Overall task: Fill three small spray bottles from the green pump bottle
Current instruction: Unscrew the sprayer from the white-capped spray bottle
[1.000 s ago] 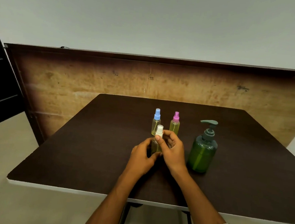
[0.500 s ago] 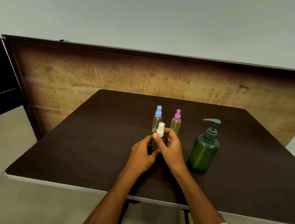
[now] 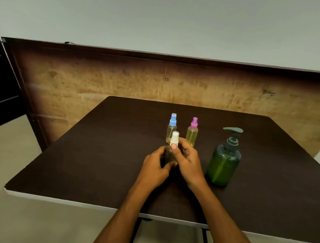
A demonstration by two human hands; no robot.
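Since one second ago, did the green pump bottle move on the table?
No. The green pump bottle stands equally far right of the pink-capped bottle; only the camera shifted.

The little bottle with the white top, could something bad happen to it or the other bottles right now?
Maybe. The white-capped bottle is held by the left hand and right hand; if the cap goes on crooked, it might leak. The blue-capped bottle and pink-capped bottle stand right behind the fingers, so a bump could tip them. The green pump bottle sits beside the right wrist and could get knocked.
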